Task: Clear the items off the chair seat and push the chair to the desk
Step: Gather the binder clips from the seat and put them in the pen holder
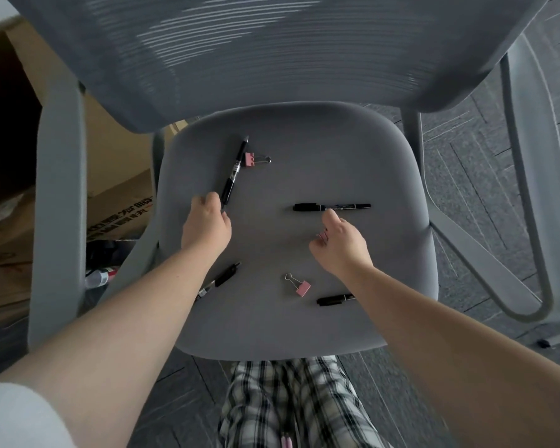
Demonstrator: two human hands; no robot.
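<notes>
While the chair seat [353, 156] is still littered, clearing is the step in hand; left hand [206, 224] pinches the tip of a black pen [234, 172]; right hand [340, 242], curled around a pink clip [322, 236], fingertip touching the marker [332, 207]; next, likely lift both, then gather remaining pens and clips.

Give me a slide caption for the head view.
Left hand grasping a black pen and right hand reaching for a black marker on the grey chair seat.
</notes>
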